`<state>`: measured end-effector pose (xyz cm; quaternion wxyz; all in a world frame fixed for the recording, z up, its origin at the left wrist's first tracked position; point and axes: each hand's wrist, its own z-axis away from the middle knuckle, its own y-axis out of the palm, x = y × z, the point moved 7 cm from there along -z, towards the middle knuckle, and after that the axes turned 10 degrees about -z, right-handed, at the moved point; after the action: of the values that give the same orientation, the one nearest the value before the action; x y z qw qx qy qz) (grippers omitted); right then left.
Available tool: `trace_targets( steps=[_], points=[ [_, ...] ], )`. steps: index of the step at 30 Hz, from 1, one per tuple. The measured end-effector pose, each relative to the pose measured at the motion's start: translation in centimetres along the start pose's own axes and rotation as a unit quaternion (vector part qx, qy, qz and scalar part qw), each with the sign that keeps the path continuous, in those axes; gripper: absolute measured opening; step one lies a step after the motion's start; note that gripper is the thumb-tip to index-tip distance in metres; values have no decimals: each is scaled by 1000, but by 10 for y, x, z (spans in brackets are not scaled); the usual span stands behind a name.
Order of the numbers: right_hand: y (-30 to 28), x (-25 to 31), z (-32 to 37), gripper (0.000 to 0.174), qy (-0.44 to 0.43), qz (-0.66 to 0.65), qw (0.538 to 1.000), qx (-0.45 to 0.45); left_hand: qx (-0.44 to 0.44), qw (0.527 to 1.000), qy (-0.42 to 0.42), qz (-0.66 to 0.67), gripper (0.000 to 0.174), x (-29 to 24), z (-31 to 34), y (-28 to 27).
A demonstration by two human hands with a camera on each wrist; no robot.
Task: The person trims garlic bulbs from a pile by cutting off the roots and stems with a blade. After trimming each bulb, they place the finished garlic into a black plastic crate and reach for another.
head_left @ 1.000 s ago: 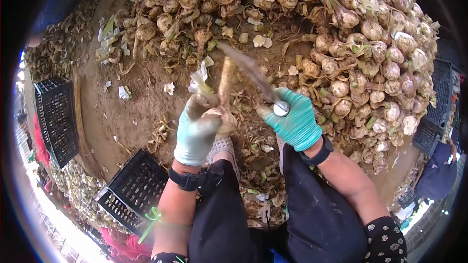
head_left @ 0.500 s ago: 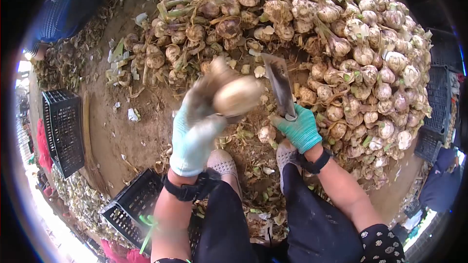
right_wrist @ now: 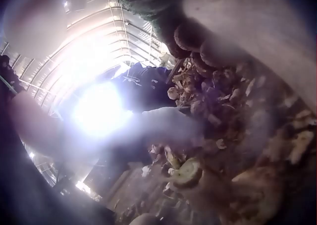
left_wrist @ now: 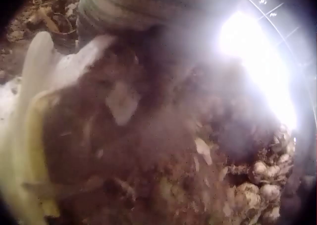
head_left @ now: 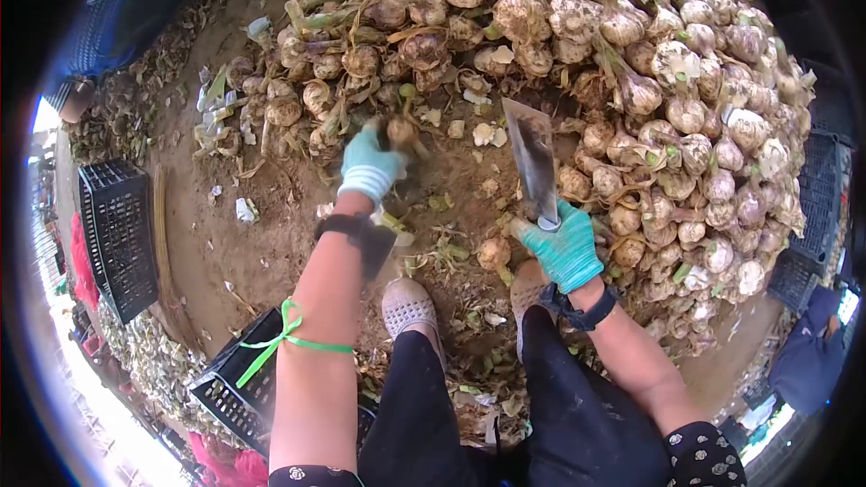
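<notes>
My left hand point(head_left: 368, 168), in a pale green and white glove, reaches forward low over the soil at the near edge of the garlic heap. A blurred garlic bulb point(head_left: 401, 133) with a short stalk is right at its fingertips; whether the fingers grip it I cannot tell. My right hand point(head_left: 566, 248), in a green glove, holds a knife point(head_left: 532, 158) by the handle, its broad, dirt-stained blade pointing up and away. One garlic bulb point(head_left: 493, 253) lies on the ground just left of this hand. Glare and blur hide both hands' fingers in the wrist views.
A large garlic heap point(head_left: 704, 144) rises ahead and to the right. Cut stalks and peelings point(head_left: 451, 257) litter the soil around my shoes point(head_left: 410, 305). Black crates stand at the left point(head_left: 115, 239) and beside my left forearm point(head_left: 239, 379). Another person point(head_left: 117, 9) is at upper left.
My left hand held a garlic bulb near the knife earlier; that bulb has left the spot, and the hand has moved forward to the heap's edge. My right hand still holds the knife, now more upright.
</notes>
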<state>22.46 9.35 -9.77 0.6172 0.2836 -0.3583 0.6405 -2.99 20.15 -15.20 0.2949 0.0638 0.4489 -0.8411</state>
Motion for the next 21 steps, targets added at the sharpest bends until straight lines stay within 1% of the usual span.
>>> trace_targets(
  steps=[1, 2, 3, 4, 5, 6, 7, 8, 9, 10, 11, 12, 13, 14, 15, 16, 17, 18, 19, 20, 21],
  points=[
    [2, 2, 1, 36, -5, 5, 1000, 4, 11, 999, 36, -16, 69, -3, 11, 4],
    [2, 6, 3, 36, -29, 63, 998, -1, 58, 991, 55, 111, 70, 4, 19, 20],
    [1, 7, 5, 36, -22, 61, 998, -5, 106, 963, 71, 236, 72, 4, 33, 32],
    [2, 10, 8, 36, -26, 86, 996, 9, 156, 916, 49, 366, 68, 9, 49, 44],
    [5, 15, 14, 35, -30, 111, 993, 23, 172, 898, 41, 402, 63, 12, 64, 48],
    [8, 29, 20, 29, -71, 127, 989, 27, 179, 886, 40, 426, 61, 3, 84, 44],
    [10, 27, 24, 29, -68, 128, 989, 25, 183, 873, 40, 451, 58, -4, 100, 39],
    [16, 34, 28, 26, -127, 150, 980, 40, 186, 872, 41, 451, 58, -1, 108, 41],
    [20, 39, 33, 22, -185, 171, 966, 54, 184, 870, 68, 453, 55, 0, 115, 40],
    [27, 45, 42, 22, -283, 242, 925, 70, 183, 867, 94, 454, 52, 2, 122, 38],
    [27, 46, 46, 22, -281, 243, 926, 68, 187, 866, 95, 453, 52, 23, 122, 53],
    [35, 49, 53, 24, -307, 305, 897, 86, 157, 882, 162, 413, 49, 50, 115, 72],
    [44, 51, 60, 27, -332, 366, 863, 105, 125, 892, 227, 371, 47, 43, 119, 66],
    [48, 53, 64, 28, -353, 364, 856, 102, -48, 896, 396, 193, 52, 32, 141, 41],
    [50, 53, 66, 28, -353, 363, 856, 104, -49, 897, 394, 192, 52, 9, 157, 25],
    [53, 55, 68, 26, -359, 366, 852, 105, 18, 887, 296, 354, 56, -6, 163, 16],
    [56, 56, 69, 25, -364, 368, 849, 107, 84, 841, 185, 502, 60, -5, 166, 20],
    [58, 58, 70, 24, -362, 356, 853, 118, 87, 856, 201, 469, 67, -4, 169, 20],
    [60, 58, 69, 24, -363, 356, 853, 120, 54, 872, 244, 422, 65, -4, 173, 16],
    [62, 58, 69, 28, -370, 342, 854, 128, 88, 807, 178, 556, 63, 6, 170, 25],
    [63, 57, 69, 33, -376, 329, 855, 136, 120, 720, 107, 675, 62, 14, 168, 36]
  ],
)
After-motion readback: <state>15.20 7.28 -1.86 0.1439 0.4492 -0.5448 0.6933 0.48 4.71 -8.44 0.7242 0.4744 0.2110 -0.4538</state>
